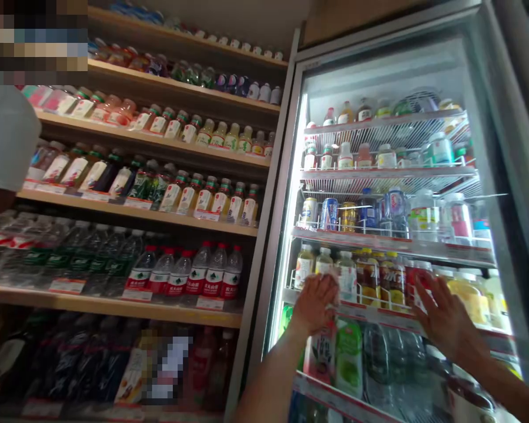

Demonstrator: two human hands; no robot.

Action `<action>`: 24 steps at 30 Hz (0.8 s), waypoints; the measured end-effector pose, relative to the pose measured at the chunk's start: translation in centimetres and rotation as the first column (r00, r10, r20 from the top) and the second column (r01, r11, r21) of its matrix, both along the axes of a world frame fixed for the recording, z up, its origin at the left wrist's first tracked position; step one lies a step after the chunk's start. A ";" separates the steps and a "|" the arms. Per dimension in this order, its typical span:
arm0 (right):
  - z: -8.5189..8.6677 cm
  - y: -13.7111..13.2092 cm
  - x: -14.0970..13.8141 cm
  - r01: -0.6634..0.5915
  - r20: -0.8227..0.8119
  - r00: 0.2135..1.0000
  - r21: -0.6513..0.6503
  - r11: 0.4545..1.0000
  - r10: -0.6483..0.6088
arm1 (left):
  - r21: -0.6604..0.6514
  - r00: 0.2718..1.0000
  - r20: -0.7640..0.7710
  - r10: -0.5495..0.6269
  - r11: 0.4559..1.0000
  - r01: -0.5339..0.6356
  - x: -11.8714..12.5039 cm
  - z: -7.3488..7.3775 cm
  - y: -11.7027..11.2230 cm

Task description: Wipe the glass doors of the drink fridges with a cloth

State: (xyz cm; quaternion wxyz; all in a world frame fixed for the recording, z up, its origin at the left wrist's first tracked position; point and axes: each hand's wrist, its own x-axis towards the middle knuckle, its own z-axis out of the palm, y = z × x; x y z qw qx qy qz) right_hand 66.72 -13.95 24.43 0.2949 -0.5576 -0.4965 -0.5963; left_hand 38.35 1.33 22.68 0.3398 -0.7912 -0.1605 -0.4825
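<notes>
In front of a lit drinks fridge [274, 235], both of my hands are raised at a shelf of bottles. My left hand [314, 302] is near the pale juice bottles [347, 276] on the left of that shelf. Its fingers are blurred but look stretched out, with nothing seen in them. My right hand [445, 317] has its fingers spread, in front of a red-labelled container [418, 276] and near the wide yellow jars [469, 294]. Whether either hand touches anything, I cannot tell. Between the hands stand brown bottles with yellow caps [368, 276].
Wooden shelves [167, 217] on the left hold many rows of bottles, among them red-capped water bottles [203, 270]. Cans [330, 213] stand one fridge shelf higher. Large green [349, 358] and pink packs are below. A person's grey sleeve [6, 138] shows at the left edge.
</notes>
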 end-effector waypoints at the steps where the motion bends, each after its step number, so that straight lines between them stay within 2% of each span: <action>1: -0.3 0.0 0.0 0.001 0.005 1.000 -0.018 1.000 -0.001 | -0.022 0.997 0.065 0.041 0.999 -0.039 -0.7 0.6 0.3; 4: -1.2 0.5 -0.8 0.011 -0.032 0.999 0.000 1.000 -0.011 | -0.163 0.914 0.350 0.205 0.974 -0.156 -2.1 1.8 0.9; 5: -1.4 0.7 -1.1 0.013 -0.049 0.999 0.023 1.000 -0.012 | -0.194 0.888 0.399 0.229 0.967 -0.163 -1.9 1.7 0.8; 6: -1.5 0.9 -1.4 0.013 -0.058 0.998 0.041 0.999 -0.011 | -0.190 0.894 0.394 0.214 0.970 -0.149 -1.6 1.4 0.6; 7: -1.6 1.0 -1.7 0.013 -0.062 0.998 0.050 0.999 -0.009 | -0.156 0.927 0.336 0.165 0.981 -0.118 -1.1 0.8 0.2; 9: -1.6 0.9 -1.8 0.008 -0.052 0.999 0.046 0.999 -0.006 | -0.056 0.994 0.106 0.025 0.998 -0.019 -0.6 -0.6 -0.4; 11: -1.5 0.7 -1.6 -0.003 -0.029 1.000 0.026 1.000 0.003 | -0.007 0.994 -0.095 -0.056 0.998 0.056 -1.2 -1.2 -0.4; 12: -1.5 0.6 -1.5 -0.011 -0.020 1.000 0.020 1.000 0.012 | -0.016 0.993 -0.109 -0.045 0.999 0.044 -2.0 -1.2 -0.2; 14: -1.5 0.5 -1.4 -0.021 -0.016 1.000 0.021 1.000 0.021 | -0.093 0.996 0.048 0.073 0.993 -0.068 -3.6 -0.5 0.5; 16: -1.6 0.6 -1.6 -0.016 -0.028 0.999 0.035 0.999 0.017 | -0.210 0.935 0.269 0.231 0.962 -0.177 -4.3 -0.1 1.0; 17: -1.6 0.7 -1.8 -0.013 -0.035 0.999 0.046 0.999 0.014 | -0.240 0.906 0.326 0.269 0.951 -0.196 -4.1 -0.2 1.0; 18: -1.7 0.8 -1.9 -0.010 -0.039 0.999 0.055 0.998 0.012 | -0.227 0.912 0.321 0.256 0.956 -0.188 -3.7 -0.7 0.8; 19: -1.7 0.8 -2.1 -0.009 -0.042 0.999 0.059 0.998 0.012 | -0.179 0.944 0.262 0.202 0.971 -0.158 -3.2 -1.4 0.6; 21: -1.7 0.8 -2.2 -0.015 -0.048 0.999 0.061 0.998 0.018 | -0.045 0.999 0.027 0.047 0.998 -0.046 -2.2 -2.9 0.2; 23: -1.8 0.6 -2.1 -0.016 -0.049 0.999 0.045 0.999 0.018 | 0.030 0.984 -0.176 -0.041 0.998 0.047 -2.4 -3.9 0.1; 24: -1.9 0.5 -2.1 -0.013 -0.049 0.999 0.033 0.999 0.015 | 0.030 0.983 -0.183 -0.032 0.999 0.039 -2.9 -4.0 0.4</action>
